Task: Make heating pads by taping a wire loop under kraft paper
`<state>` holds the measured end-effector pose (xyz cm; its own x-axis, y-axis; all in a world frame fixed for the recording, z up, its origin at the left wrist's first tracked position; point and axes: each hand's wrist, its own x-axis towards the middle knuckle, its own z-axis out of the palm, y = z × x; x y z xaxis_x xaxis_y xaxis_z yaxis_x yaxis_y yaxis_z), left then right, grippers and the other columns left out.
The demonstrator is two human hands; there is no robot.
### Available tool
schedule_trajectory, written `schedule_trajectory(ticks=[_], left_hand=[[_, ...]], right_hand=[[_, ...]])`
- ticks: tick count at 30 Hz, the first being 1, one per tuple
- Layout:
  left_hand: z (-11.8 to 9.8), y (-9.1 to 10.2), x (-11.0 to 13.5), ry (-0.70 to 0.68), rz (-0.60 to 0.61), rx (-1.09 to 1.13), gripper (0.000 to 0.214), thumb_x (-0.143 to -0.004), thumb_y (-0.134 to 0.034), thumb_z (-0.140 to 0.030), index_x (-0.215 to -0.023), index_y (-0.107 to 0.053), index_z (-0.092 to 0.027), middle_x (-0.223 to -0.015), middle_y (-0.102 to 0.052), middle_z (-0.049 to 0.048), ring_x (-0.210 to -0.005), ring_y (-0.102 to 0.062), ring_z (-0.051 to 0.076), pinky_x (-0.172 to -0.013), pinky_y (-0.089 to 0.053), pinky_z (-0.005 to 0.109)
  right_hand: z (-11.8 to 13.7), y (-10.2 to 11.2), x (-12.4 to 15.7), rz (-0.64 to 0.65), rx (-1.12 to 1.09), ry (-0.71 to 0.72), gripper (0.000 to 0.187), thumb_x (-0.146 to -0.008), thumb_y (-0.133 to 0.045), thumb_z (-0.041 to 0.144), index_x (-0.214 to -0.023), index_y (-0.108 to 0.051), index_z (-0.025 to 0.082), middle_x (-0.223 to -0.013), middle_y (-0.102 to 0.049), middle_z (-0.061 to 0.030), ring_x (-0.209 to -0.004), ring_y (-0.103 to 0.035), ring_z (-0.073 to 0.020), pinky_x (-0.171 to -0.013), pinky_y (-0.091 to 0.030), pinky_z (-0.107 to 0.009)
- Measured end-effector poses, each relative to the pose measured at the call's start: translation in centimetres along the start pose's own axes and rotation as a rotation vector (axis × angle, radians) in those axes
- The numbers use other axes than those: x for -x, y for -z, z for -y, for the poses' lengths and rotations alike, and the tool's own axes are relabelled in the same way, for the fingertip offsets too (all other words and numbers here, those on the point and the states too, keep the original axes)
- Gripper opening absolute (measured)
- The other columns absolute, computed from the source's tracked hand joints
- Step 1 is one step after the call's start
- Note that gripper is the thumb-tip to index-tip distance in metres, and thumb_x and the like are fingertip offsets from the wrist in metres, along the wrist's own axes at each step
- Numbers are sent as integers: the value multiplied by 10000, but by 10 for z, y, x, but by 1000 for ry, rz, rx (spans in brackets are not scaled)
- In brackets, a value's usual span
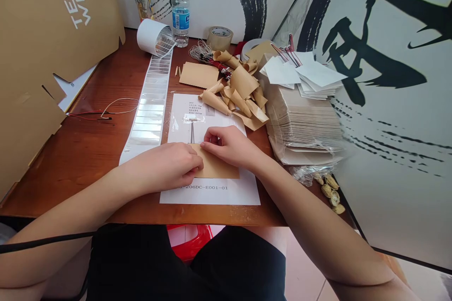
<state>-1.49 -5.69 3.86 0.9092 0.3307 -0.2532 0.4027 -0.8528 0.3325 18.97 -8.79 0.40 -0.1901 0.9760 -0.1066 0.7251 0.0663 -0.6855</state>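
A flat brown paper card (222, 168) lies on a white printed sheet (212, 197) in front of me. My left hand (174, 164) rests over the card's left part, its fingers curled and pressed on it. At the card's upper edge, the thumb and forefinger of my right hand (229, 145) come together in a pinch. Thin dark wires (192, 131), taped to the sheet, run down towards the card between my hands. Whatever lies under my left fingers is hidden.
A label strip (150, 108) unrolls from a white roll (151, 37) on the left. Behind my hands are rolled brown papers (243, 96), a brown card stack (199, 75) and tape (219, 37). Bagged white cards (310, 122) stand right, a cardboard box (52, 56) left, bottles (181, 9) behind.
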Motion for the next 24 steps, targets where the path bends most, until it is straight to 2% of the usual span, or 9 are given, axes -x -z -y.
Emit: schedule_trajectory(ticks=[5,9,18,24], left_hand=[[1,-2,1,-32,-24,-78,222,-858,-540,-117,-900,-747,-187,-859,-693,57,-770,-652,190,-688,-453,277],[3,-2,2,-48,-44,-58,218,-862,-539,-121,-903,-741,-192,-847,-689,51,-725,-631,179,-655,-432,274],[-1,1,2,-24,-2,-142,186,-861,-546,-116,-886,-717,-184,-850,-670,47,-704,-609,170,-623,-388,272],[-3,3,4,-2,63,-158,189,-890,-540,-125,-925,-717,-179,-887,-680,61,-749,-631,193,-660,-421,286]], right_hand=[[0,0,0,1,-3,6,170,-891,-633,319,-776,-631,194,-726,-642,-2,-653,-507,-136,-611,-349,-292],[-1,0,0,1,-2,2,167,-889,-634,319,-778,-634,194,-722,-641,-4,-651,-507,-137,-610,-348,-290],[0,1,0,6,-10,-8,171,-900,-637,313,-783,-639,189,-723,-636,0,-650,-505,-134,-611,-358,-294],[-1,1,-1,4,-10,-6,171,-893,-637,319,-779,-636,192,-725,-638,-2,-653,-507,-137,-620,-353,-297]])
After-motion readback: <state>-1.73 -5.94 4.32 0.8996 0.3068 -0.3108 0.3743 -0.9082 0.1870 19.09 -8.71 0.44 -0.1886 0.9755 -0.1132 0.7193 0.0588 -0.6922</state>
